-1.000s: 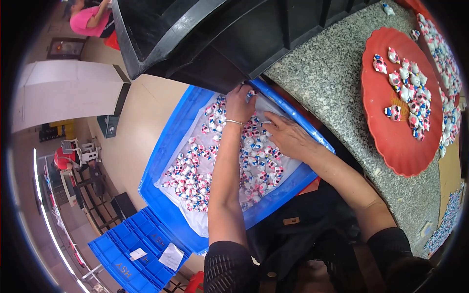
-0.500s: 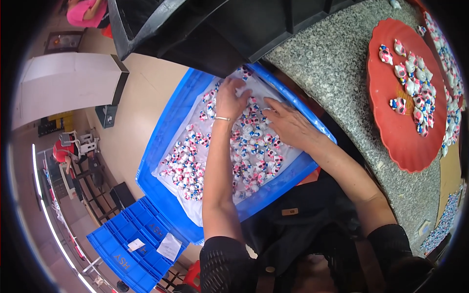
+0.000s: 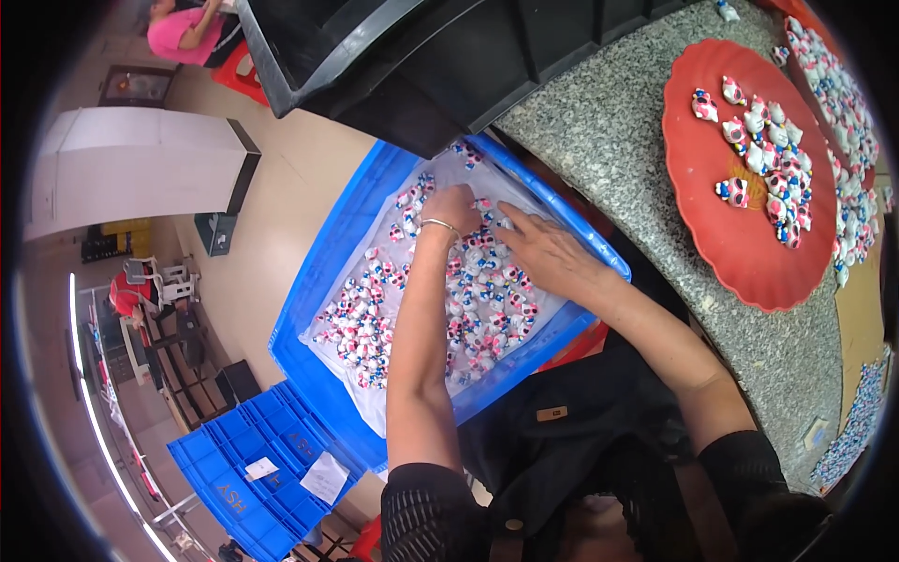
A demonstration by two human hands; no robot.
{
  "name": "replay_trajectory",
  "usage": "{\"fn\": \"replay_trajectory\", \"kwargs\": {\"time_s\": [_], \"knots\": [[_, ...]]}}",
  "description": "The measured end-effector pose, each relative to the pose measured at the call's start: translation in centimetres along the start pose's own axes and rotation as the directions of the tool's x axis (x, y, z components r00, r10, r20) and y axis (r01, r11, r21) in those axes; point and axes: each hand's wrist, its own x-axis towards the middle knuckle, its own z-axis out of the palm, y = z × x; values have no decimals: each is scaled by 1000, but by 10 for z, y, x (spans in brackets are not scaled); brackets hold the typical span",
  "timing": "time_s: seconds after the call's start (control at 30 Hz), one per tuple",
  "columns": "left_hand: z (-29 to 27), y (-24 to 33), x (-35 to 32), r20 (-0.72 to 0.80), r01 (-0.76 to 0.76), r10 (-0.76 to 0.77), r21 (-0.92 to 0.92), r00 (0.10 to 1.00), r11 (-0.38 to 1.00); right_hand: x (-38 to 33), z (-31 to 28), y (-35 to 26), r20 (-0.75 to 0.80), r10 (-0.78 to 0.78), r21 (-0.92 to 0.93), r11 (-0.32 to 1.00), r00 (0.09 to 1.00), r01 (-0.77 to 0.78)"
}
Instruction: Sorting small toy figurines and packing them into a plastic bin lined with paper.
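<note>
Both hands are inside a blue plastic crate (image 3: 328,239) lined with a thin white sheet (image 3: 370,398). Many small cat-like figurines (image 3: 487,300), white with pink, red and blue parts, lie loosely over the sheet. My left hand (image 3: 449,211), with a bracelet at the wrist, reaches down among the figurines toward the crate's far end. Its fingers are bent under and hidden, so I cannot see what they hold. To its right, my right hand (image 3: 551,251) lies low over figurines near the crate's right wall. Its fingers are stretched out, and I see nothing held in it.
A large black bin (image 3: 393,84) overhangs the crate's far end. Right of it, a speckled stone counter (image 3: 599,122) carries a red scalloped tray (image 3: 702,197) with more figurines, and a heap (image 3: 829,84) lies beyond. Blue crates (image 3: 243,468) stand at lower left; a person (image 3: 183,36) is far off.
My left hand has moved slightly nearer and its spread fingers have curled down out of sight. My right hand has shifted slightly left. The whole view has shifted a little.
</note>
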Motion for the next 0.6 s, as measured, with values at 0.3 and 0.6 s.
{"fn": "replay_trajectory", "kwargs": {"time_s": [0.3,0.6], "knots": [[28,19,18,-692,-347,107,-216,714,913,-36,0,3,-116,-22,112,993,993,35],[36,13,35,-788,-387,141,-131,600,913,-28,2,3,-63,-10,131,991,998,18]]}}
